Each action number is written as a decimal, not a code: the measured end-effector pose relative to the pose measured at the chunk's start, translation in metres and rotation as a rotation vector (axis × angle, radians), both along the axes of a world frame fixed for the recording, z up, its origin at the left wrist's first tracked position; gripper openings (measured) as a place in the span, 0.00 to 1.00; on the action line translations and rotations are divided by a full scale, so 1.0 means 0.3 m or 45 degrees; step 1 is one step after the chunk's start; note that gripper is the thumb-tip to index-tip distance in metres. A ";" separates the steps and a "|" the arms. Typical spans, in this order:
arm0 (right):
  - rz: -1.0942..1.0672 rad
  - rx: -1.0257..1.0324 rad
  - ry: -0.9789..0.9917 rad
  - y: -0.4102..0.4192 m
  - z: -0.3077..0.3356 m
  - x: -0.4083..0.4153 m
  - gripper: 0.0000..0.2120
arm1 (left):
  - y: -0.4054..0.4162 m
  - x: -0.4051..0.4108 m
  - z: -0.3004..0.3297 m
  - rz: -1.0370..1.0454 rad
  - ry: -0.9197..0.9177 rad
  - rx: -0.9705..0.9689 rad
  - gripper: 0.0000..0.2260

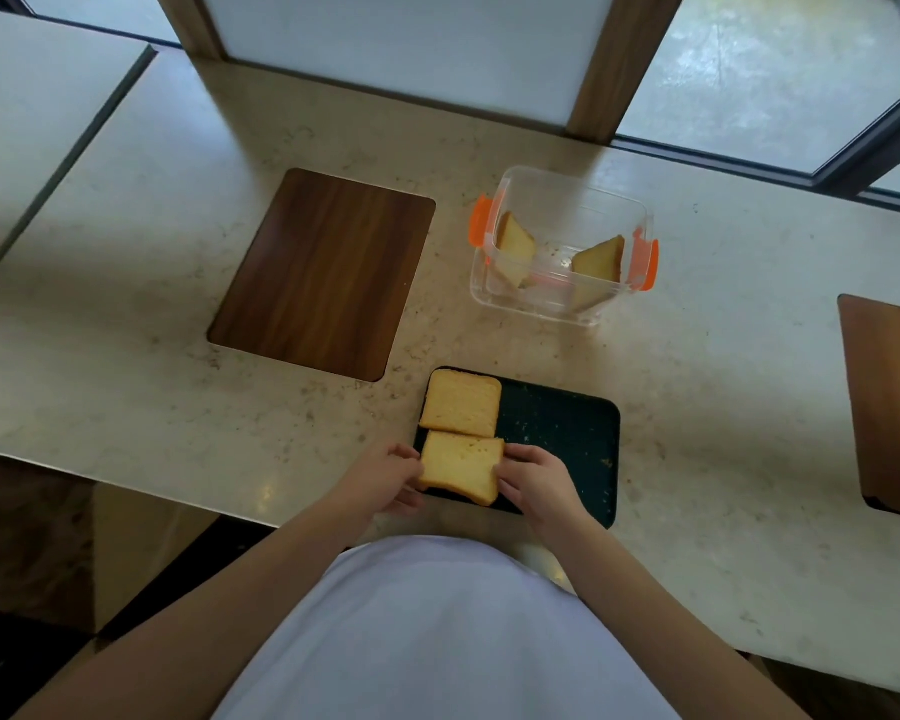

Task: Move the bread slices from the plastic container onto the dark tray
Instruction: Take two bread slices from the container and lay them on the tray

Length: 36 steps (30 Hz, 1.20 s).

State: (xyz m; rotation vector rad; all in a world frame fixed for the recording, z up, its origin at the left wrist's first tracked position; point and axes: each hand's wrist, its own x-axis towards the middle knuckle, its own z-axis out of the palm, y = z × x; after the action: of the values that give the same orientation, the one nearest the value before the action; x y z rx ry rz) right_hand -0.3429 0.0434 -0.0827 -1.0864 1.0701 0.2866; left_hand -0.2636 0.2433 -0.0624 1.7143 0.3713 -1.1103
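A dark tray (pixel 562 433) lies near the table's front edge. One bread slice (pixel 461 402) rests flat on its far left part. A second bread slice (pixel 461 467) sits just in front of it, gripped at its left edge by my left hand (pixel 385 480) and at its right edge by my right hand (pixel 533 478). Behind the tray stands a clear plastic container (pixel 567 179) with orange clips. Inside it, one slice (pixel 515 246) leans on the left wall and another slice (pixel 596 267) leans on the right wall.
A dark wooden board (pixel 323 272) is set in the pale stone table (pixel 152 397) left of the container. Another wooden board (pixel 889 402) shows at the right edge. A wood-framed panel (pixel 401 49) and windows rise behind the table.
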 end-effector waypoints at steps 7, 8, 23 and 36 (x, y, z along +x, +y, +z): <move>0.196 -0.196 -0.009 0.026 -0.009 0.009 0.20 | 0.013 0.001 -0.024 0.053 -0.078 0.076 0.08; 0.212 -0.213 -0.009 0.027 -0.008 0.007 0.20 | 0.014 0.000 -0.029 0.037 -0.098 0.090 0.08; 0.977 -0.715 0.069 0.034 -0.026 -0.062 0.21 | 0.008 -0.033 -0.098 -0.595 -0.568 0.399 0.15; 1.093 -0.878 0.030 0.050 -0.017 -0.058 0.15 | 0.008 -0.009 -0.140 -0.782 -0.751 0.460 0.13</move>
State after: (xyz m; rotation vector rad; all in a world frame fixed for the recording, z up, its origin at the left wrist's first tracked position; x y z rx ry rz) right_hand -0.3601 0.0586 -0.0877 -2.1539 0.6656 0.6323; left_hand -0.2664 0.2456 -0.1044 2.4709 -0.3755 -0.9142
